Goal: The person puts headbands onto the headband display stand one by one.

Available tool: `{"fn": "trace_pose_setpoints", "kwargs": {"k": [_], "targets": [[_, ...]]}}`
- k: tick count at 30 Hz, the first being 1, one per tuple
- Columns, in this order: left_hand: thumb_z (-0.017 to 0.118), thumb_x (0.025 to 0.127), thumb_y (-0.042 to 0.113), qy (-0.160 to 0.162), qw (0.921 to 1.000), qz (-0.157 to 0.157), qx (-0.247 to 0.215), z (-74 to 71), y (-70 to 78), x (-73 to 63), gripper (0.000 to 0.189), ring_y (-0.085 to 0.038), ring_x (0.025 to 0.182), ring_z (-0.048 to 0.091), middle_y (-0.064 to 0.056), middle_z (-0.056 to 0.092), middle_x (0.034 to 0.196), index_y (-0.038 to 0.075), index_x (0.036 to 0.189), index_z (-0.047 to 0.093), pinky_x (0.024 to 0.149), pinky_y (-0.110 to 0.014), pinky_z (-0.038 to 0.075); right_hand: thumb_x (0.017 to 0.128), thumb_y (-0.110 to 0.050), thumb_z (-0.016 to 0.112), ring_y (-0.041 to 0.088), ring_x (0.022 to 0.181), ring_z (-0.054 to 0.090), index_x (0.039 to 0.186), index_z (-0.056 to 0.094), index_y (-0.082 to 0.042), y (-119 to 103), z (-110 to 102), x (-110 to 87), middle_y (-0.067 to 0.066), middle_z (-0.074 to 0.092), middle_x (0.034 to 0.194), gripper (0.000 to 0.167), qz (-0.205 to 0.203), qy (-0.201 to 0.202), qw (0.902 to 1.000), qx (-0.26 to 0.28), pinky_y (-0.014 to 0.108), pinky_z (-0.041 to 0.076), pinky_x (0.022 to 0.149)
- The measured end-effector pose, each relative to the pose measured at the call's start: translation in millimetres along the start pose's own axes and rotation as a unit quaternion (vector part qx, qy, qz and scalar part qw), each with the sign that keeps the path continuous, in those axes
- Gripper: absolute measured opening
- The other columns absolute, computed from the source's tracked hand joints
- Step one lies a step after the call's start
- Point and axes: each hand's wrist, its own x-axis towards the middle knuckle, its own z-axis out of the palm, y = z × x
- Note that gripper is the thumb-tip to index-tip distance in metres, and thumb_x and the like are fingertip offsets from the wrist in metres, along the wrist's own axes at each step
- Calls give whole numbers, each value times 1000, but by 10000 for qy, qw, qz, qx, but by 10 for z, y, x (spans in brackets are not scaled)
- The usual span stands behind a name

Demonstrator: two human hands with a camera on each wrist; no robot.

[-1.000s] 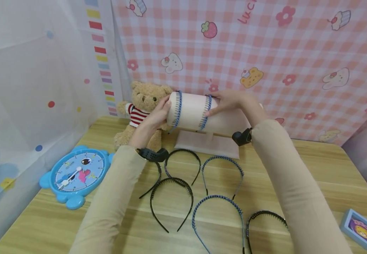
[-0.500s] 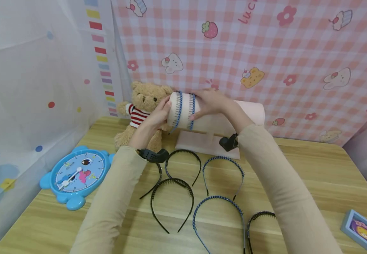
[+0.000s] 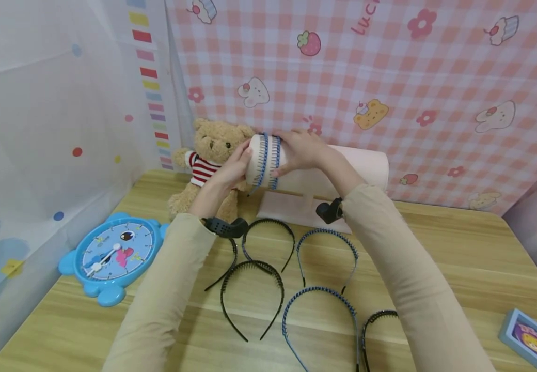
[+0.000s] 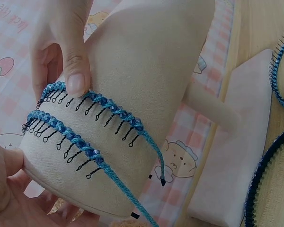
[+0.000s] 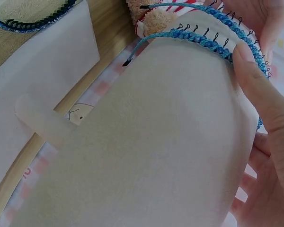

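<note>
A pale padded roll of a headband holder (image 3: pixel 359 164) lies across its stand, with two blue toothed headbands around its left part. The outer headband (image 4: pixel 68 137) sits near the roll's left end. Just to its right is the inner headband (image 4: pixel 104 103), almost parallel. My right hand (image 3: pixel 303 150) grips this inner band, the thumb on its front and the fingers over the roll's far side. My left hand (image 3: pixel 233 169) holds the left end of the roll, the thumb at the rim and fingers curled underneath.
Several black and blue headbands, among them a blue headband (image 3: pixel 319 290), lie on the wooden table (image 3: pixel 445 248). A teddy bear (image 3: pixel 201 168) sits behind my left hand. A blue fish-shaped clock (image 3: pixel 115 253) lies left, a small blue frame (image 3: pixel 530 338) right. The stand's base (image 3: pixel 280 204) is below the roll.
My right hand has slid the inner headband leftward along the roll, close to the outer one. The left hand has stayed at the roll's end.
</note>
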Motion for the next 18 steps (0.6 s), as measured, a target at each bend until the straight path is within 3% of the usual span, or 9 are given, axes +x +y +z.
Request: {"fn": "trace_pose_setpoints", "kwargs": {"k": [10, 18], "targets": [[18, 101, 24, 125, 9996, -214, 105, 38, -6, 6, 49, -30, 138, 20, -10, 14, 152, 21, 148, 5, 111, -51, 22, 63, -60, 74, 34, 136, 24, 146, 19, -16, 89, 78, -98, 8, 33, 146, 109, -107, 244, 9996, -19, 57, 20, 108], [18, 102, 24, 336, 9988, -344, 100, 37, 20, -21, 48, -27, 139, 19, -9, 14, 152, 21, 148, 6, 112, -48, 20, 68, -56, 73, 39, 140, 5, 147, 17, -12, 320, -46, -378, 13, 17, 153, 106, 101, 66, 9999, -13, 60, 9, 110]]}}
